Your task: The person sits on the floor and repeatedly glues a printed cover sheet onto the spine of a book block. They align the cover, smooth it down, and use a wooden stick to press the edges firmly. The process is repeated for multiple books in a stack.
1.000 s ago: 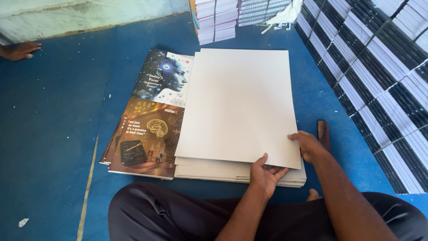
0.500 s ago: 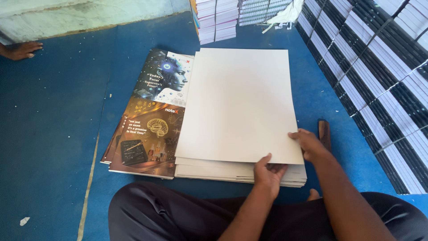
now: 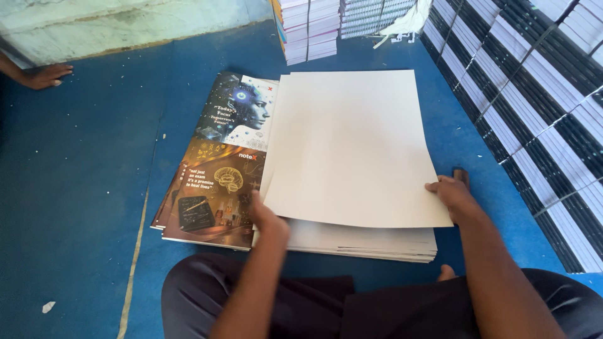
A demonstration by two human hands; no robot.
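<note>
Head view: I sit on a blue floor point(image 3: 81, 188); my right hand point(image 3: 457, 196) pinches the near right corner of the top white sheet point(image 3: 352, 147), which lies on a paper stack point(image 3: 364, 242). My left hand point(image 3: 267, 216) rests at the sheet's near left edge beside printed covers point(image 3: 217, 182); I cannot tell its finger spread. Bound book stacks point(image 3: 534, 81) line the right side, and more point(image 3: 311, 28) stand at the far edge.

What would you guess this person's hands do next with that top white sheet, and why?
Probably lift the top white sheet leftward onto the printed covers: the left hand grips its near-left corner, the right hand its right edge, and it sits skewed on the white stack.
</note>
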